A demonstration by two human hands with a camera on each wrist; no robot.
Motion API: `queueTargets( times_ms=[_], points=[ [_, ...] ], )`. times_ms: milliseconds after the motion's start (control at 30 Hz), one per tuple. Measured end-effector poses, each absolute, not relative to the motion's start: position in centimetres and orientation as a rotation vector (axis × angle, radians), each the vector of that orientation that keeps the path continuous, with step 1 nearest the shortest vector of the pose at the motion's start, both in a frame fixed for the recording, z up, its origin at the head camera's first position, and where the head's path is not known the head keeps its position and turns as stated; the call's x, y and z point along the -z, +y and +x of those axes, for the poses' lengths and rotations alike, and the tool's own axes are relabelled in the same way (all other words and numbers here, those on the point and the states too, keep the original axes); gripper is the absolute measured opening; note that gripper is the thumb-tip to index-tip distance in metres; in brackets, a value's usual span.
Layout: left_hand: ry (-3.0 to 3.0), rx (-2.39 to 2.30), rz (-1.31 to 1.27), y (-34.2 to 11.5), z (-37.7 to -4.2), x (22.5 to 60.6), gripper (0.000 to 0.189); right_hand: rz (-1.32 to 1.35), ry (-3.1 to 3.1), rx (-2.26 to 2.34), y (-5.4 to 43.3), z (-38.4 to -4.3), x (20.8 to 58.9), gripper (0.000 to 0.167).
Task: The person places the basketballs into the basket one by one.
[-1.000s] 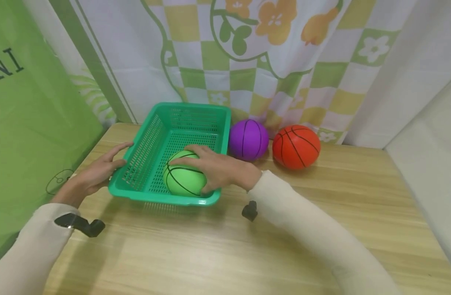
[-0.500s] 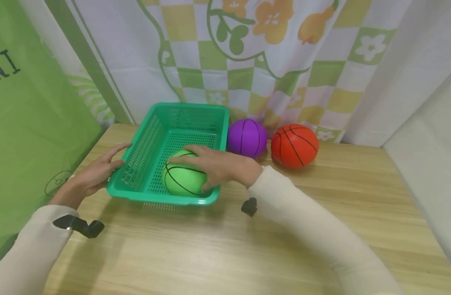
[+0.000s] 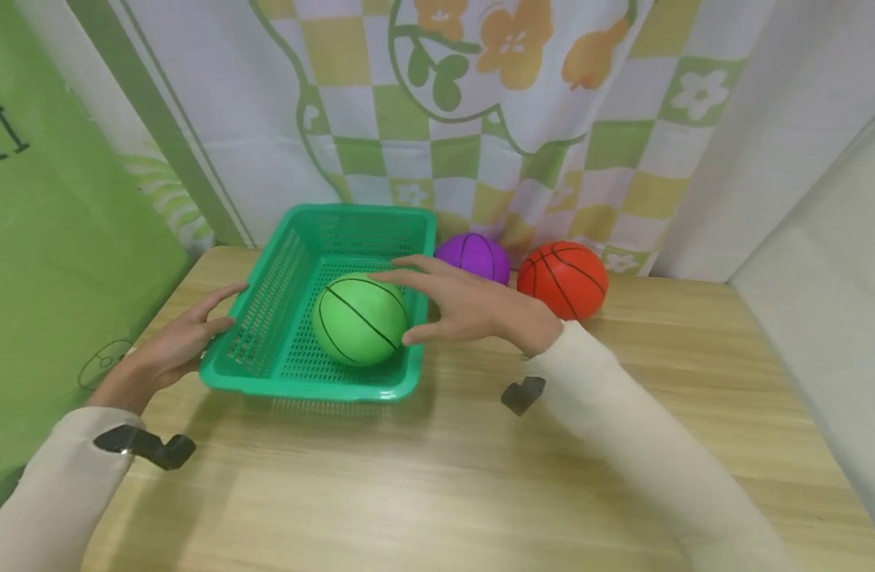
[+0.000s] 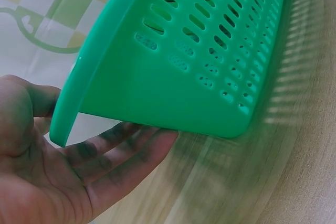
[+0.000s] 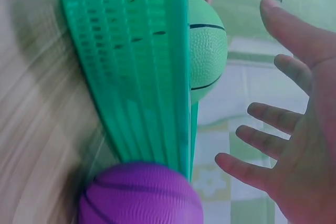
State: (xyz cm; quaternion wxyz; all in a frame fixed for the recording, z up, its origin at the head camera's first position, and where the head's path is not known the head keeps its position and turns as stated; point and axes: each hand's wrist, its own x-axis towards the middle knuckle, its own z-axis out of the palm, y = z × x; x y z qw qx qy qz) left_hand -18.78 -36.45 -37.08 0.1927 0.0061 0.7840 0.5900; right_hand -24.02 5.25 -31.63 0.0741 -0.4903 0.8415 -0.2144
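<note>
A green plastic basket (image 3: pixel 311 389) with slotted walls stands on the table, and a light green ball (image 3: pixel 360 319) with black basketball lines lies inside it, near its front right corner. At the basket's left side my left hand (image 3: pixel 176 343) holds the rim; the left wrist view shows the rim between thumb and fingers (image 4: pixel 131 169), which lie against the outer wall. My right hand (image 3: pixel 473 306) hovers over the right rim, fingers spread, holding nothing. In the right wrist view its palm (image 5: pixel 310 166) is apart from the green ball (image 5: pixel 207 51).
A purple ball (image 3: pixel 473 256) sits close to the basket's right side, partly behind my right hand. Right of it is a red ball (image 3: pixel 564 280). A patterned curtain (image 3: pixel 401 143) hangs behind the wooden table (image 3: pixel 423 492); a white wall (image 3: pixel 830 254) bounds the right side.
My right hand has let go of the green ball and moved right and up, off it. The ball has turned slightly in the basket. My left hand stays at the rim.
</note>
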Motion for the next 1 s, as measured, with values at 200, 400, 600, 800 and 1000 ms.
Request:
queueTargets(
  times_ms=[200,400,600,800,1000],
  points=[
    [2.208,-1.645,0.028,-36.4,-18.8,37.0,0.062,-1.436,2.614,0.694,8.6,-24.2,31.7,0.078],
    [2.186,-1.660,0.049,-36.6,-18.8,37.2,0.063,-1.424,2.704,0.716,11.6,-24.3,31.8,0.077],
    [2.159,-1.676,0.067,-36.8,-18.8,37.4,0.064,-1.321,2.786,0.724,14.2,-24.2,32.1,0.075],
    [2.151,-1.678,0.072,-36.8,-18.9,37.3,0.065,-1.306,2.884,0.763,16.7,-24.4,32.1,0.074],
    [2.129,-1.698,0.087,-36.8,-18.8,37.3,0.065,-1.300,2.936,0.801,19.0,-24.5,32.3,0.078]
  ],
)
